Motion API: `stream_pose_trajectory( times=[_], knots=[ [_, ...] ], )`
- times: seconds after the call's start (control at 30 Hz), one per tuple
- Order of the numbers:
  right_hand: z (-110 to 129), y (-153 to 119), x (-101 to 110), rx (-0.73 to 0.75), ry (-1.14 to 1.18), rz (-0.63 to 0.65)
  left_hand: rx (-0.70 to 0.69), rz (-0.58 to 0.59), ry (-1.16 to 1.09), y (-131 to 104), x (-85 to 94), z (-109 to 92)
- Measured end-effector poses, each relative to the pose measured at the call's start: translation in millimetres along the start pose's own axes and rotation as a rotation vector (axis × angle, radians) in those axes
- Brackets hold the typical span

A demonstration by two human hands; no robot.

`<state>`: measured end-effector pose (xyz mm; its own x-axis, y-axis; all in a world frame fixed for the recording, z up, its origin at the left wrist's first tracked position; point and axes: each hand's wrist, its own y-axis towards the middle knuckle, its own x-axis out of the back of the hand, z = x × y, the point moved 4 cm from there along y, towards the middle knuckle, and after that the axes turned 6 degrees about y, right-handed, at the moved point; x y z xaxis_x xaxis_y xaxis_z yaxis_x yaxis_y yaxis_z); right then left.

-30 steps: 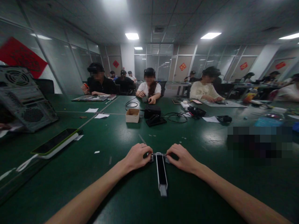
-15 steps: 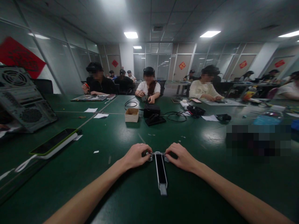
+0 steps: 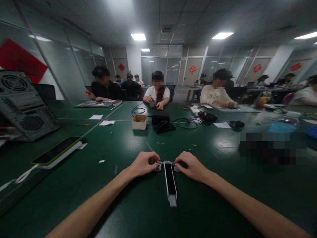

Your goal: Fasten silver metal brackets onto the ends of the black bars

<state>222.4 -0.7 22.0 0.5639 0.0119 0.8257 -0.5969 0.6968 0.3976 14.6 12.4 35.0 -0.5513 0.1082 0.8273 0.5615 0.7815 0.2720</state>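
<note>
A long narrow device (image 3: 170, 180) with a black face and white edges lies on the green table (image 3: 138, 208), a grey tab at its near end. Small clear or metallic parts stick out at both sides of its far end. My left hand (image 3: 145, 163) pinches the part (image 3: 158, 166) on the left side, thumb and index finger together. On the other side, my right hand (image 3: 192, 166) has its fingertips closed on the matching part (image 3: 176, 167). Fine detail of these parts is too small to make out.
Ahead stand a small open box (image 3: 139, 122) and a black case (image 3: 160, 118) with cables. To the left are a phone (image 3: 58, 150) on a white bar and a computer tower (image 3: 27, 105). A bottle (image 3: 284, 124) stands right. People sit across the table.
The fingers of my left hand have shifted slightly on the left part. My right hand and the device have hardly moved.
</note>
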Motion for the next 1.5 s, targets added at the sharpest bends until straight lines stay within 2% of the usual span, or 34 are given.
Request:
stream_pose_trajectory(
  times=[0.47, 1.1, 1.5],
  knots=[
    [0.4, -1.0, 0.5, 0.007, 0.019, -0.002, 0.037, 0.0, 0.064, 0.5, -4.6, 0.3],
    [-2.5, -1.5, -0.5, -0.006, 0.007, 0.015, 0.014, 0.062, 0.029, 0.4, -2.3, -4.2],
    [-1.1, 0.7, -4.6, -0.038, 0.058, 0.014, 0.015, 0.044, -0.027, 1.9, -0.6, -2.6]
  ],
)
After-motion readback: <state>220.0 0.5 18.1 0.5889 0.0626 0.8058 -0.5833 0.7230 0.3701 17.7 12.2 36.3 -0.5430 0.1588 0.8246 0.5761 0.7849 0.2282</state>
